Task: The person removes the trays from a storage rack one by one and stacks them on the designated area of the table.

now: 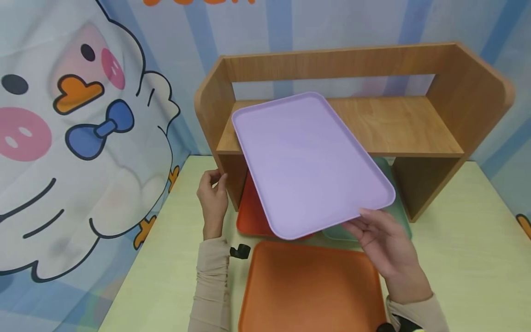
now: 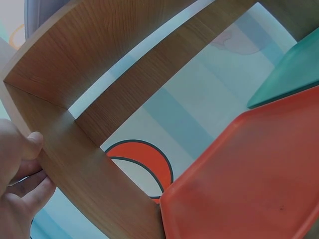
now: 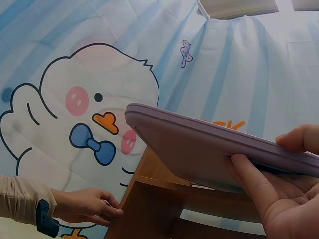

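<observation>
My right hand (image 1: 387, 249) grips a light purple rectangular tray (image 1: 309, 166) by its near right corner, thumb above and fingers beneath. The tray is held tilted in the air, in front of the wooden desk shelf (image 1: 398, 124) and partly over its upper board. In the right wrist view the tray's underside (image 3: 184, 154) shows. At the shelf's left side panel (image 1: 234, 180), my left hand (image 1: 213, 198) pinches the front edge; the left wrist view shows thumb and fingertips on that panel's edge.
Below the shelf board lie a red tray (image 1: 250, 210) on the left and a green tray (image 1: 402, 214) on the right, both partly hidden by the purple one. An orange tray (image 1: 315, 288) lies in front on the pale yellow table (image 1: 469, 258). A cartoon-printed curtain (image 1: 157, 106) hangs behind.
</observation>
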`<state>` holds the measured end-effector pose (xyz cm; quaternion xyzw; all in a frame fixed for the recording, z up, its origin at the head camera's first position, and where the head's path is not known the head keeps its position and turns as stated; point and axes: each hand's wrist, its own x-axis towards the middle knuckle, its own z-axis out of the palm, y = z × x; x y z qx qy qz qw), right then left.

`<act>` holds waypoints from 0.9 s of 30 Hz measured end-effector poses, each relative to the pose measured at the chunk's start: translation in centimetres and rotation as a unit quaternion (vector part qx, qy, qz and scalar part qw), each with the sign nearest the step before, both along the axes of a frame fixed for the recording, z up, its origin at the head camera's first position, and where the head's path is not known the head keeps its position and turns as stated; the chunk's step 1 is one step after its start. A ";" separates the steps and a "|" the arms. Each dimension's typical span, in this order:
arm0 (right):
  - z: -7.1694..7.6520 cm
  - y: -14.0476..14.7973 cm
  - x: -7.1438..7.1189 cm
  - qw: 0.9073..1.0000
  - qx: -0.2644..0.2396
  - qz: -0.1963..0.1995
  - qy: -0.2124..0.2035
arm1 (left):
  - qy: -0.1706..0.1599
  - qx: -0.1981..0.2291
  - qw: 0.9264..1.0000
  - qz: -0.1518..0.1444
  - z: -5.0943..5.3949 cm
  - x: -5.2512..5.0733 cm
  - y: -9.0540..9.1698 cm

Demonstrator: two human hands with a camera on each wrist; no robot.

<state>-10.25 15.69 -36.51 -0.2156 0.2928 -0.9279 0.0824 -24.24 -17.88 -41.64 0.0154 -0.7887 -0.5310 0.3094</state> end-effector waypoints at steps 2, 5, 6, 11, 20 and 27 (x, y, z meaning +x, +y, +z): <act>-0.2 0.4 0.1 1.000 -0.004 0.007 0.006 | -0.001 -0.002 1.000 0.001 0.0 0.0 0.0; -0.6 1.0 0.2 1.000 -0.004 0.014 0.009 | -0.003 -0.003 1.000 0.001 0.1 0.1 0.0; -0.7 1.2 0.3 1.000 -0.006 0.018 0.012 | -0.003 -0.003 1.000 0.000 0.1 0.1 0.0; -1.1 2.1 0.5 0.998 -0.024 0.039 0.035 | 0.004 0.000 1.000 -0.002 0.1 0.1 0.0; -2.1 3.5 1.0 0.996 -0.066 0.063 0.021 | 0.005 -0.002 1.000 -0.002 -0.1 -0.1 -0.2; -2.9 4.4 1.2 0.996 -0.055 0.069 0.029 | -0.018 -0.004 1.000 0.011 0.1 0.0 -0.3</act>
